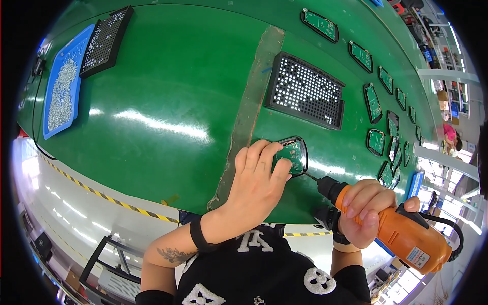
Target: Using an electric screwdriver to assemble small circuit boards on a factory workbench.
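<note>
My left hand (262, 175) grips a green circuit board in a black housing (297, 155) from its left side, fingers and thumb bent over it on the green table. Part of the board is hidden under my fingers. Wrapped around an orange electric screwdriver (401, 236), my right hand (366, 208) holds the tool slantwise. Its thin bit points left and reaches the lower right corner of the housing; whether it sits in a screw is too small to tell. A black tray of holes (305, 91), many filled with shiny screws, lies just beyond the housing.
Several similar boards in black housings (373, 103) lie along the right side, some overlapping. At the far left a blue bin (84, 43) of small metal parts stands beside another black hole tray (107, 43). A worn strip (254, 96) crosses the green table (168, 91).
</note>
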A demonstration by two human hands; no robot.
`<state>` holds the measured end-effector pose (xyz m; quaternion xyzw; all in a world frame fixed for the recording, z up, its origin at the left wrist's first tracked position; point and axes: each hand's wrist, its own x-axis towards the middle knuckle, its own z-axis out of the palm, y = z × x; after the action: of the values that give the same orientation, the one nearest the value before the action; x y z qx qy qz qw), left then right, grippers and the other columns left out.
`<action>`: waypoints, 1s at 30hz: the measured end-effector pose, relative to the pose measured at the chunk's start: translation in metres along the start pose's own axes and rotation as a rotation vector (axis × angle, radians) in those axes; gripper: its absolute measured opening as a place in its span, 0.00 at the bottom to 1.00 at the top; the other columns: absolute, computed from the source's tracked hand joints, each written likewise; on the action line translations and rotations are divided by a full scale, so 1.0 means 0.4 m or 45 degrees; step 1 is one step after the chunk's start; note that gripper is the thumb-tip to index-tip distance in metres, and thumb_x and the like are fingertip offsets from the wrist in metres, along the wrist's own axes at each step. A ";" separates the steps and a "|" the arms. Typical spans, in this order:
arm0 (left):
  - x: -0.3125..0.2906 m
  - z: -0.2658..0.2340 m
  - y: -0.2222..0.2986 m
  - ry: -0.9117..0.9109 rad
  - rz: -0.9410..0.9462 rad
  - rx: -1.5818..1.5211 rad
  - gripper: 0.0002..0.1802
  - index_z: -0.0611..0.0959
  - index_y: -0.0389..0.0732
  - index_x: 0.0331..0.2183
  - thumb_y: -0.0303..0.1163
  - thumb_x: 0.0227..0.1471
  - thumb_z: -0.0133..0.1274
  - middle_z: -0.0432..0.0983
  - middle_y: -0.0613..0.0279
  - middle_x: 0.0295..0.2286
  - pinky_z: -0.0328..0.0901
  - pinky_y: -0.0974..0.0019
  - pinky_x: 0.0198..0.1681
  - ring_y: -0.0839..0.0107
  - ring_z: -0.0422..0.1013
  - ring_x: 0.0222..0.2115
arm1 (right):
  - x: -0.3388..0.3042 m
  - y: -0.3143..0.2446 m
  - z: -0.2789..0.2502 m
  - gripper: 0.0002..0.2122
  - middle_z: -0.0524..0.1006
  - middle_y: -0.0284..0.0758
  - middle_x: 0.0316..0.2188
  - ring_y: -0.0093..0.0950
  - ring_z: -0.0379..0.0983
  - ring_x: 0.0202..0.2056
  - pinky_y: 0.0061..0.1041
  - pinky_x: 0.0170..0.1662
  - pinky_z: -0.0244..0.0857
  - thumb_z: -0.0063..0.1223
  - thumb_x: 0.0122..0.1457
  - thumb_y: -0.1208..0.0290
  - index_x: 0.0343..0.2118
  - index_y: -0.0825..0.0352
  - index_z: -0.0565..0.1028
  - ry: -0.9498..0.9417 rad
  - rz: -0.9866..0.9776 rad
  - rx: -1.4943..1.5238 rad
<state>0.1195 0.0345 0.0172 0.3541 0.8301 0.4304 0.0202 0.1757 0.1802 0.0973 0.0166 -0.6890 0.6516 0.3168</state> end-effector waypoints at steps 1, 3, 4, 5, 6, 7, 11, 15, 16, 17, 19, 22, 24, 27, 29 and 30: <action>0.001 -0.001 0.001 0.000 0.000 -0.001 0.19 0.69 0.41 0.31 0.22 0.35 0.60 0.64 0.54 0.42 0.53 0.52 0.43 0.54 0.61 0.44 | 0.000 0.001 0.000 0.22 0.66 0.28 0.15 0.24 0.66 0.14 0.27 0.19 0.67 0.52 0.51 0.79 0.43 0.55 0.53 -0.015 -0.006 0.014; 0.002 -0.001 0.001 -0.001 0.002 -0.002 0.19 0.69 0.41 0.31 0.22 0.35 0.60 0.64 0.54 0.42 0.53 0.52 0.43 0.54 0.61 0.44 | 0.001 0.005 -0.001 0.22 0.67 0.28 0.15 0.25 0.66 0.14 0.28 0.19 0.67 0.51 0.50 0.80 0.43 0.55 0.53 -0.028 -0.013 0.027; 0.001 -0.001 -0.001 -0.002 0.000 0.002 0.19 0.69 0.41 0.31 0.22 0.34 0.60 0.64 0.54 0.42 0.53 0.52 0.43 0.54 0.61 0.44 | 0.003 0.009 -0.002 0.22 0.67 0.29 0.15 0.26 0.66 0.14 0.28 0.19 0.67 0.51 0.49 0.81 0.43 0.56 0.53 -0.078 -0.023 0.037; 0.001 -0.002 -0.002 -0.004 -0.001 0.006 0.19 0.69 0.41 0.31 0.22 0.34 0.60 0.64 0.55 0.42 0.53 0.52 0.43 0.54 0.61 0.44 | 0.005 0.013 -0.003 0.23 0.67 0.30 0.15 0.26 0.66 0.15 0.28 0.20 0.67 0.51 0.49 0.82 0.43 0.56 0.53 -0.129 -0.033 0.046; 0.001 -0.002 -0.003 -0.005 -0.002 0.010 0.19 0.69 0.41 0.30 0.22 0.34 0.60 0.64 0.55 0.42 0.53 0.52 0.43 0.54 0.61 0.44 | 0.007 0.016 -0.003 0.23 0.67 0.31 0.16 0.26 0.66 0.15 0.29 0.20 0.67 0.50 0.48 0.84 0.43 0.56 0.53 -0.179 -0.043 0.056; 0.002 -0.003 -0.003 -0.006 0.001 0.010 0.19 0.69 0.41 0.30 0.22 0.34 0.60 0.64 0.55 0.42 0.53 0.52 0.43 0.54 0.61 0.44 | 0.011 0.020 -0.004 0.23 0.67 0.31 0.16 0.26 0.66 0.15 0.29 0.20 0.67 0.50 0.48 0.84 0.43 0.56 0.53 -0.176 -0.045 0.055; 0.004 -0.002 0.001 -0.003 0.002 0.015 0.19 0.69 0.41 0.30 0.23 0.34 0.60 0.65 0.55 0.42 0.53 0.53 0.44 0.55 0.62 0.44 | 0.021 0.020 -0.005 0.24 0.67 0.33 0.16 0.27 0.66 0.15 0.29 0.21 0.67 0.51 0.46 0.86 0.43 0.57 0.54 -0.302 0.000 0.041; 0.010 0.002 -0.006 0.019 0.030 0.009 0.18 0.70 0.41 0.30 0.23 0.34 0.60 0.65 0.56 0.42 0.54 0.53 0.44 0.56 0.62 0.44 | 0.046 0.009 0.031 0.17 0.63 0.26 0.15 0.22 0.62 0.14 0.24 0.19 0.63 0.53 0.53 0.74 0.39 0.56 0.56 -0.171 0.100 -0.141; 0.006 0.000 -0.006 -0.001 0.036 -0.006 0.18 0.70 0.41 0.30 0.23 0.35 0.60 0.65 0.56 0.42 0.54 0.54 0.44 0.56 0.62 0.44 | 0.063 0.011 0.020 0.18 0.65 0.28 0.16 0.23 0.63 0.14 0.25 0.19 0.64 0.51 0.52 0.77 0.41 0.57 0.56 -0.151 0.104 0.008; 0.003 -0.002 -0.007 -0.022 0.042 -0.021 0.17 0.70 0.40 0.30 0.23 0.35 0.60 0.65 0.57 0.42 0.54 0.54 0.44 0.56 0.62 0.44 | 0.085 0.016 0.007 0.20 0.66 0.30 0.16 0.24 0.63 0.15 0.26 0.20 0.64 0.49 0.51 0.81 0.44 0.59 0.55 -0.132 0.109 0.158; 0.000 -0.006 -0.009 -0.043 0.044 -0.031 0.17 0.71 0.40 0.30 0.23 0.35 0.60 0.65 0.57 0.42 0.54 0.54 0.44 0.56 0.62 0.44 | 0.138 0.027 -0.012 0.21 0.66 0.32 0.17 0.25 0.63 0.15 0.28 0.21 0.64 0.46 0.52 0.84 0.47 0.61 0.54 0.017 0.032 0.320; 0.009 -0.015 -0.005 -0.159 0.211 -0.061 0.18 0.72 0.39 0.33 0.26 0.36 0.60 0.65 0.57 0.42 0.53 0.55 0.45 0.57 0.61 0.44 | 0.244 0.063 -0.055 0.20 0.66 0.33 0.17 0.25 0.62 0.16 0.30 0.23 0.64 0.44 0.53 0.83 0.47 0.65 0.55 0.184 -0.226 0.089; 0.009 -0.026 0.001 -0.113 0.096 -0.016 0.19 0.73 0.39 0.35 0.27 0.37 0.60 0.65 0.57 0.42 0.52 0.55 0.45 0.57 0.61 0.44 | 0.260 0.101 -0.064 0.19 0.66 0.32 0.18 0.24 0.62 0.17 0.30 0.25 0.62 0.43 0.53 0.83 0.47 0.64 0.56 0.238 -0.228 0.057; 0.014 -0.045 0.005 -0.027 -0.139 0.069 0.20 0.74 0.39 0.37 0.29 0.38 0.60 0.65 0.57 0.42 0.51 0.56 0.46 0.58 0.59 0.45 | 0.272 0.135 -0.074 0.17 0.65 0.31 0.19 0.23 0.60 0.20 0.29 0.28 0.60 0.43 0.53 0.81 0.46 0.62 0.58 0.349 -0.223 -0.007; 0.018 -0.055 -0.004 -0.014 -0.229 0.146 0.19 0.75 0.38 0.36 0.31 0.38 0.60 0.64 0.57 0.41 0.50 0.55 0.46 0.58 0.59 0.44 | 0.277 0.138 -0.075 0.17 0.66 0.32 0.20 0.23 0.61 0.20 0.30 0.28 0.60 0.42 0.53 0.82 0.46 0.62 0.58 0.305 -0.224 -0.027; 0.018 -0.056 -0.007 -0.007 -0.274 0.183 0.19 0.76 0.38 0.35 0.32 0.38 0.60 0.64 0.57 0.40 0.49 0.55 0.45 0.58 0.59 0.43 | 0.278 0.140 -0.077 0.17 0.66 0.32 0.20 0.24 0.61 0.20 0.30 0.28 0.60 0.42 0.53 0.83 0.46 0.62 0.58 0.284 -0.224 -0.038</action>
<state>0.1048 0.0220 0.0313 0.2649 0.8919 0.3640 0.0431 0.0754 0.2597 0.0971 -0.0002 -0.6551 0.6089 0.4474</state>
